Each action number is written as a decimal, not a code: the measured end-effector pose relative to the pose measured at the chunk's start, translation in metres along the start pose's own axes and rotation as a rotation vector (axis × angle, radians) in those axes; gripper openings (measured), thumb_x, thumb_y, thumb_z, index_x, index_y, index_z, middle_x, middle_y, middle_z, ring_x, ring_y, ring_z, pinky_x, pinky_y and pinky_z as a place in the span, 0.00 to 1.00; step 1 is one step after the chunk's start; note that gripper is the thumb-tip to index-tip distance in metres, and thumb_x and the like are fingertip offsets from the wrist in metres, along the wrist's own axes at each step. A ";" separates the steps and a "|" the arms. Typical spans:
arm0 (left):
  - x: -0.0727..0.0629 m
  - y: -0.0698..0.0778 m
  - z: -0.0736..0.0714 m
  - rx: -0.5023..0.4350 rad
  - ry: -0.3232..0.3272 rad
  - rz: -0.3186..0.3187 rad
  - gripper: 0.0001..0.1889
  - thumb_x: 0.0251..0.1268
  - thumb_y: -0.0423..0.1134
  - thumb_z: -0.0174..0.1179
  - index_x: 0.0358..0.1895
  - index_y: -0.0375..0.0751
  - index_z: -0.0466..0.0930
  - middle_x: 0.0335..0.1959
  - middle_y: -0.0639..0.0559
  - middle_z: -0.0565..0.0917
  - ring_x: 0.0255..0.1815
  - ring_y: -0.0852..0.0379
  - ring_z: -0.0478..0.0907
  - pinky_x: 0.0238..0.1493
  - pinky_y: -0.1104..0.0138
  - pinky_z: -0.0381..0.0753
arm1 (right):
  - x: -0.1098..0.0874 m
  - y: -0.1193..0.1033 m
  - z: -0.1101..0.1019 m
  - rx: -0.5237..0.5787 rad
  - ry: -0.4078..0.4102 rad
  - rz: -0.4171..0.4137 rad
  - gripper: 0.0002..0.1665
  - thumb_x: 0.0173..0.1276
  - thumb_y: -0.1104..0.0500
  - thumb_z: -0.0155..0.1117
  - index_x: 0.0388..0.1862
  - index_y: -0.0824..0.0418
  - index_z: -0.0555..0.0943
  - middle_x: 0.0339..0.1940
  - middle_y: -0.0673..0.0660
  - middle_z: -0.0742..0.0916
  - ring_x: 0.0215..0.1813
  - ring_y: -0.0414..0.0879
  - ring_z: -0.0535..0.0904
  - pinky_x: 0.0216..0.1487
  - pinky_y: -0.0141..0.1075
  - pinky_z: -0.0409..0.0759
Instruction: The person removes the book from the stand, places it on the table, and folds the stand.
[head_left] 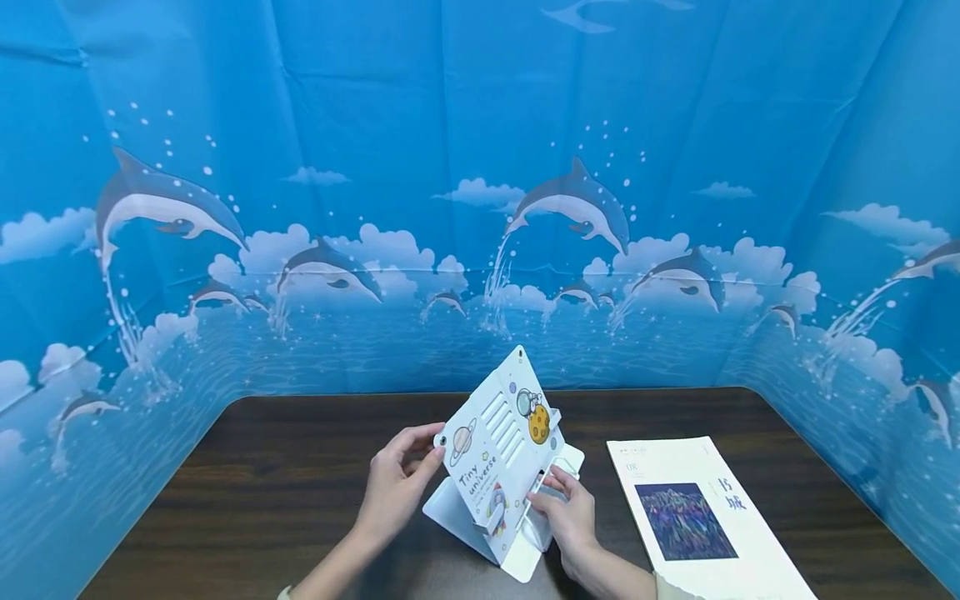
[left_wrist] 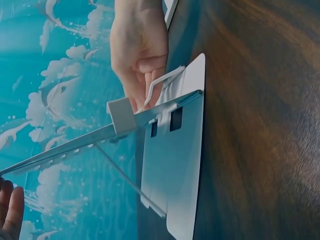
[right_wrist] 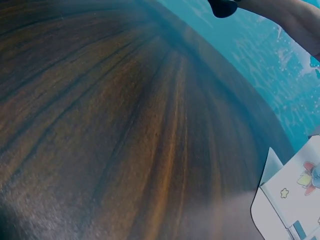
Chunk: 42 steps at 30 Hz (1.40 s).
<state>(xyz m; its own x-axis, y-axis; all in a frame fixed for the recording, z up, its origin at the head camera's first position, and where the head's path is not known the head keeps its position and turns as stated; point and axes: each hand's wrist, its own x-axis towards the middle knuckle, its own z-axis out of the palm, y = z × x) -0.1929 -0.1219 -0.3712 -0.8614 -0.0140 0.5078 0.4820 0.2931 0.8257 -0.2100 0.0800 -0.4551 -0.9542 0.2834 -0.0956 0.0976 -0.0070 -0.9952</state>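
Observation:
A white metal book stand (head_left: 468,417) printed with a planet, an astronaut and the words "Tiny universe" stands on the table, its panel tilted up from the base plate (left_wrist: 175,150). My left hand (head_left: 401,479) pinches the panel's upper left corner between thumb and fingers. At the panel's lower edge, my right hand (head_left: 572,512) grips the stand, thumb in front. The left wrist view shows its fingers beside a white bent-wire page holder (left_wrist: 159,82) and a thin support rod (left_wrist: 125,175) behind the panel. Only a corner of the printed panel (right_wrist: 295,187) enters the right wrist view.
A white book (head_left: 697,458) with a dark picture on its cover lies to the right of the stand. The dark wood table (head_left: 285,467) ends at a blue dolphin-printed curtain (head_left: 390,167) along the back and sides.

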 end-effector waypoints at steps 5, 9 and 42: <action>-0.005 -0.001 0.004 -0.005 0.018 -0.006 0.13 0.54 0.26 0.60 0.45 0.38 0.79 0.39 0.51 0.82 0.36 0.59 0.77 0.30 0.68 0.80 | 0.003 -0.002 -0.003 -0.037 -0.022 0.015 0.35 0.47 0.73 0.64 0.58 0.77 0.67 0.46 0.68 0.79 0.44 0.49 0.78 0.37 0.36 0.81; -0.009 0.000 0.007 -0.022 0.027 0.019 0.13 0.54 0.26 0.61 0.45 0.36 0.79 0.39 0.51 0.81 0.37 0.55 0.77 0.32 0.69 0.80 | 0.007 -0.004 -0.006 -0.059 -0.060 0.027 0.35 0.48 0.72 0.65 0.58 0.77 0.67 0.47 0.68 0.79 0.42 0.48 0.79 0.36 0.36 0.81; -0.031 0.012 0.042 -0.140 0.092 0.078 0.15 0.45 0.32 0.69 0.41 0.40 0.82 0.35 0.54 0.82 0.36 0.61 0.78 0.33 0.67 0.81 | 0.059 -0.010 -0.031 -0.118 -0.396 0.099 0.33 0.48 0.74 0.61 0.58 0.74 0.69 0.40 0.60 0.81 0.32 0.44 0.78 0.31 0.35 0.78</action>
<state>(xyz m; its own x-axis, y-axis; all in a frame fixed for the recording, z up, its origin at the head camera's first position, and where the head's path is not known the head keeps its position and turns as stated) -0.1671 -0.0780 -0.3869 -0.8051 -0.0856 0.5870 0.5702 0.1612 0.8055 -0.2584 0.1266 -0.4499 -0.9712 -0.1041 -0.2142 0.2040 0.1005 -0.9738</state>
